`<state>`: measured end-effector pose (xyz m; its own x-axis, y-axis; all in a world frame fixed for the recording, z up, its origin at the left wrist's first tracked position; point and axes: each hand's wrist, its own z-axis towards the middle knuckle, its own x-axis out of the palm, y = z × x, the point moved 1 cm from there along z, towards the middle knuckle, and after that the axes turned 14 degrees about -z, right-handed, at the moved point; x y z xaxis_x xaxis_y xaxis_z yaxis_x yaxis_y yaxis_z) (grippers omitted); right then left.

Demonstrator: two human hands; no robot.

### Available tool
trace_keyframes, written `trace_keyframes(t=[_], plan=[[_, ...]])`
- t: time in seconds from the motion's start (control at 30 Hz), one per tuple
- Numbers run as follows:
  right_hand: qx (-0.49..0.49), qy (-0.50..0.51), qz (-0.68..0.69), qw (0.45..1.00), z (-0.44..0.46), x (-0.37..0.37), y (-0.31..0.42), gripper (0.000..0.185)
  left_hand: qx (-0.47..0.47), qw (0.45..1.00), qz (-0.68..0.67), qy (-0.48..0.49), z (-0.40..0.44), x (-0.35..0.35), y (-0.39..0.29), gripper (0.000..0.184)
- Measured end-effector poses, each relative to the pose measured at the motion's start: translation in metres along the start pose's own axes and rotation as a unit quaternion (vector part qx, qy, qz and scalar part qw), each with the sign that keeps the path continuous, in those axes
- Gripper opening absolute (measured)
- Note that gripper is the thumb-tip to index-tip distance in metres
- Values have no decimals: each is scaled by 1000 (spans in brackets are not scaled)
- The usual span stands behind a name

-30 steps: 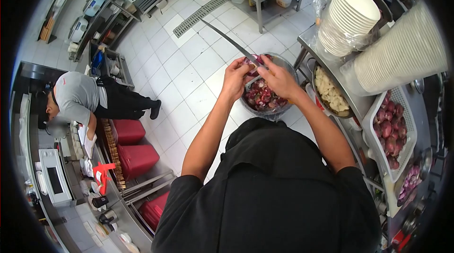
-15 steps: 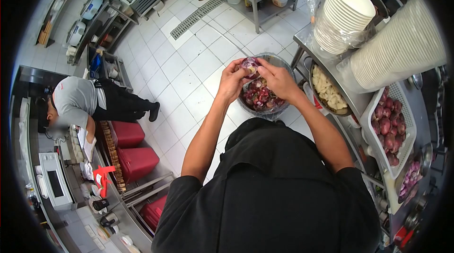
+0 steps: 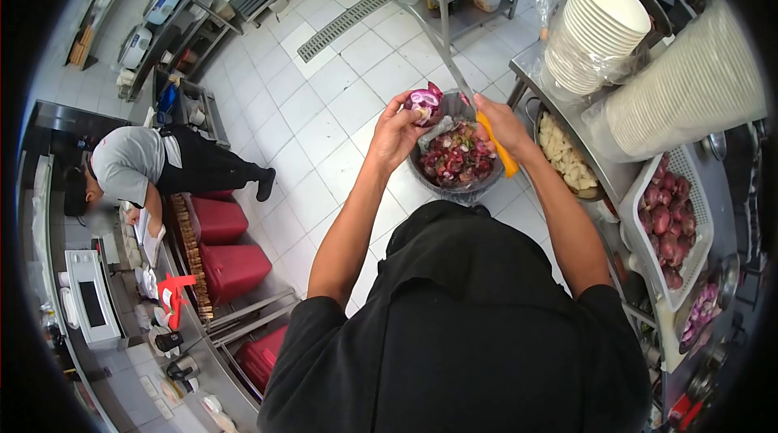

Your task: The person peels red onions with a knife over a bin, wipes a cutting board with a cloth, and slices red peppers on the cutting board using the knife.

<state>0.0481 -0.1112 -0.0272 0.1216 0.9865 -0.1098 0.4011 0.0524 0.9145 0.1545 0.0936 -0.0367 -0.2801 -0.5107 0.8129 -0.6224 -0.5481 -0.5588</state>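
Observation:
My left hand is closed around a partly peeled red onion, its purple-and-white layers facing up. Across from it, my right hand grips a knife by its orange handle. The long knife blade points away from me, up and to the left, apart from the onion. A small purple scrap shows by the blade near my right thumb. Below both hands stands a round bin with a plastic liner, holding dark red onion skins and trimmings.
To my right are a white basket of red onions, a pan of pale peeled pieces, cut purple onion and stacked white tubs. A co-worker bends over the left counter above red bins. A metal shelf stands ahead.
My hands have moved apart. The right hand has left the onion and swung right, bringing the knife's orange handle and broad blade into view. The onion stays in my left hand.

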Motion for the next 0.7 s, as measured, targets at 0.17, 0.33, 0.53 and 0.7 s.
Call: trace_keyframes(t=[0.17, 0.33, 0.53, 0.7], plan=[[27, 13, 24, 999, -5, 6, 4, 44, -13, 999, 16, -28, 7, 0, 9, 46], [18, -3, 47, 999, -14, 24, 9, 44, 26, 990, 32, -135, 20, 6, 29, 42], [-75, -99, -162, 979, -12, 35, 3, 68, 34, 987, 38, -155, 13, 29, 45, 39], [-133, -141, -240, 951, -16, 33, 3, 67, -12, 993, 38, -114, 9, 21, 39, 35]])
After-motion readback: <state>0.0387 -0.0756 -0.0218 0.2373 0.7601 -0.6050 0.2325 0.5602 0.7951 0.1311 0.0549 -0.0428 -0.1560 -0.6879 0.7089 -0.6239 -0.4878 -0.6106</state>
